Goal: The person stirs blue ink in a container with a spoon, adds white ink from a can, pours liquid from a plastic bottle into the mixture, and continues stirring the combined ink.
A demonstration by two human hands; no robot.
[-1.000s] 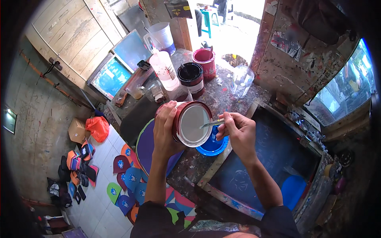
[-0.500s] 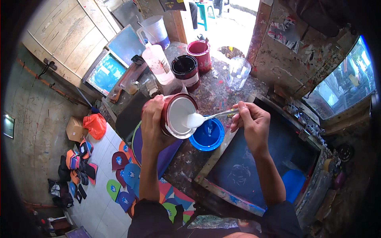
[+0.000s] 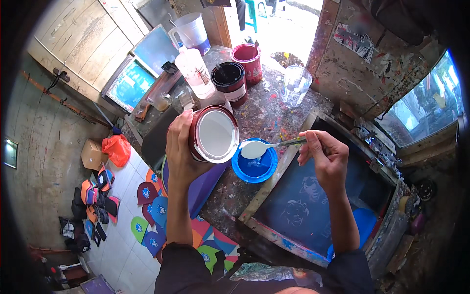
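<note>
My left hand (image 3: 182, 149) is wrapped around a dark red paint can (image 3: 197, 139), tilted so its mouth faces me, with smooth white paint (image 3: 218, 134) inside. Between the thumb and fingers of my right hand (image 3: 325, 154) is a metal spoon (image 3: 276, 144), its bowl coated with white paint. That bowl hangs over a blue tub (image 3: 254, 179) of blue paint, right of the can. Close below my right forearm lies a framed printing screen (image 3: 274, 210) with faint line drawings on its dark mesh.
Behind stand a black-filled paint can (image 3: 235, 95), a magenta paint bucket (image 3: 248, 63), a pink-stained plastic bottle (image 3: 193, 71), a clear cup (image 3: 295, 85) and a translucent jug (image 3: 191, 34). Printed colored fabric pieces (image 3: 159, 210) lie at lower left, near an orange bag (image 3: 116, 149) and cardboard box (image 3: 93, 153).
The spoon has come out of the can's mouth and moved right, over the blue tub. My left hand has shifted the can slightly left.
</note>
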